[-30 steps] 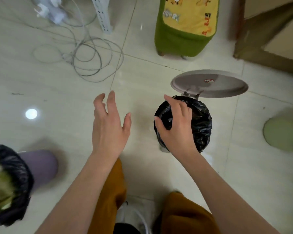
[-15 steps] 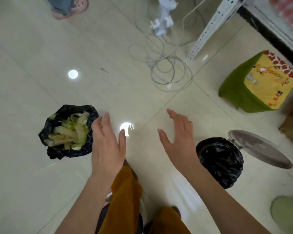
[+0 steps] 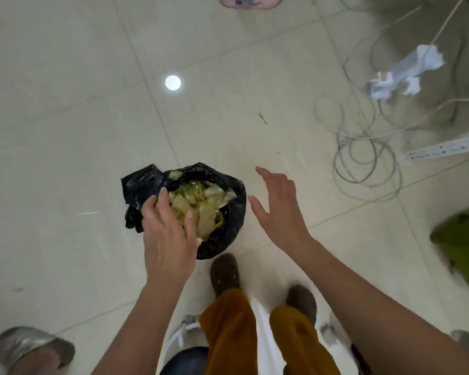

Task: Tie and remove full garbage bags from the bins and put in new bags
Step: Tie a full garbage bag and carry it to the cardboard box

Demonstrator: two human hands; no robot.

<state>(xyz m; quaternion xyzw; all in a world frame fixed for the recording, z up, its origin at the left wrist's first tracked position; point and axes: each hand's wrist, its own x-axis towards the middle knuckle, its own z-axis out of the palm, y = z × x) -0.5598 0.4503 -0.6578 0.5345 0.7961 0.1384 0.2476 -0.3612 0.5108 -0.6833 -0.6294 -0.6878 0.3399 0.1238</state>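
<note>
Now that both hands have left the relined bin: full bag [image 3: 222, 228], untied; left hand [image 3: 168, 234] at rim, right hand [image 3: 278, 209] spread, empty.

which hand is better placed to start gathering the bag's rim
Left. The left hand already lies over the bag at its near-left rim. The right hand hangs open beside the bag, apart from it.

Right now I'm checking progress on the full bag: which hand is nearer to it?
Left. The left hand overlaps the black garbage bag at its near-left rim; the right hand hovers open, just right of it.
</note>
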